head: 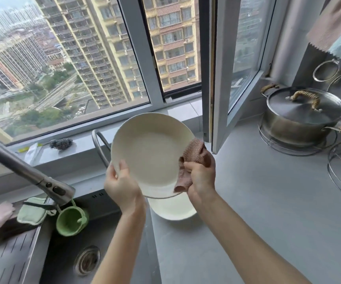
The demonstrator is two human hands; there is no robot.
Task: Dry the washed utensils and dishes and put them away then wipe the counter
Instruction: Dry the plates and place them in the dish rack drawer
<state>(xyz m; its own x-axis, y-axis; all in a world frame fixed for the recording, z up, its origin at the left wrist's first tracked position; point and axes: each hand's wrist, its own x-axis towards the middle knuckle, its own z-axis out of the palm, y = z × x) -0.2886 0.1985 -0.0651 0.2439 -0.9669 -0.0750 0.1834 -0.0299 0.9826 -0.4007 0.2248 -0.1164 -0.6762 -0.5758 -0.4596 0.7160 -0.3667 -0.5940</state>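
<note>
A cream plate (149,152) is held tilted up toward me above the counter's left edge. My left hand (121,184) grips its lower left rim. At the plate's right rim my right hand (201,178) is closed on a crumpled pink-brown cloth (194,154), which presses against the rim. A second cream plate (171,210) lies flat on the grey counter (268,201) just below, partly hidden by the held plate.
A dark sink (67,253) with a drain lies at lower left, a grey faucet (28,173) and a green basket (71,220) over it. A lidded steel pot (300,117) on a wire rack stands at the right. The opened window frame (212,78) juts over the counter.
</note>
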